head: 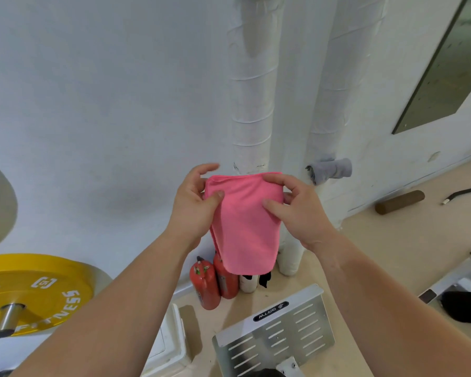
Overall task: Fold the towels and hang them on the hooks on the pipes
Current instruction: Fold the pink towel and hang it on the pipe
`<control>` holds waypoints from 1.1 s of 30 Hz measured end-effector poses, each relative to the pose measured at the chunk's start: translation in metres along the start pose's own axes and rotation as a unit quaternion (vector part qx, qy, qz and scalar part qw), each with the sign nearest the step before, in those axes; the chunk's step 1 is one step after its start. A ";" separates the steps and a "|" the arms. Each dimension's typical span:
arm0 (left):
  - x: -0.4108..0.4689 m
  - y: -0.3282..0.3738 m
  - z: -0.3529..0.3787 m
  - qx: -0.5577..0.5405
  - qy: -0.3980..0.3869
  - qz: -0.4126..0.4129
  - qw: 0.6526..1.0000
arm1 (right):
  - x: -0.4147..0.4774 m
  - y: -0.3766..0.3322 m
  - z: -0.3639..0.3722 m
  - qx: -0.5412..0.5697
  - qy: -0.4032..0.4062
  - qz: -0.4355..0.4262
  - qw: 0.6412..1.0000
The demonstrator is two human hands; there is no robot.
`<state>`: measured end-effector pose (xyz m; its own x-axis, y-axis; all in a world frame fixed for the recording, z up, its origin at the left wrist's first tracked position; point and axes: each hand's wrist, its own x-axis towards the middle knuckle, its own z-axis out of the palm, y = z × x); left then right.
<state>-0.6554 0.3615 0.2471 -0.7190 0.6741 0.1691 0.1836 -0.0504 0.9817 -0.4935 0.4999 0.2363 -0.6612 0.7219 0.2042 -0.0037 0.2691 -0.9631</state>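
The pink towel [242, 221] covers the lower left pipe [252, 104] and the top of one red fire extinguisher [226, 278]. Several fingers of the left hand [193, 210] and right hand [305, 213] lie behind it. Whatever carries the grey towel [331, 170] on the right pipe [329, 91] is hidden. The left edge cuts off the yellow weight plate [33, 292].

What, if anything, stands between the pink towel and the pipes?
Nothing visible. The left hand and right hand hold the pink towel before the left pipe; the grey towel hangs aside on the right pipe.
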 end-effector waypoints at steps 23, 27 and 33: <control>0.018 0.010 0.021 0.307 -0.131 -0.012 0.943 | -0.014 0.076 0.008 -0.224 -0.205 0.161 0.939; 0.026 0.003 0.003 0.358 -0.080 0.007 0.930 | -0.022 0.108 0.005 -0.238 -0.205 0.174 0.933; 0.023 -0.032 -0.034 0.331 -0.001 -0.065 0.941 | -0.031 0.132 -0.014 -0.247 -0.190 0.220 0.925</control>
<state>-0.7006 0.3542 0.2223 -0.7625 0.6450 0.0504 0.4723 0.5018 0.7247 -0.4630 0.5223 0.1056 -0.7331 0.5806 -0.3543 0.6090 0.3286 -0.7219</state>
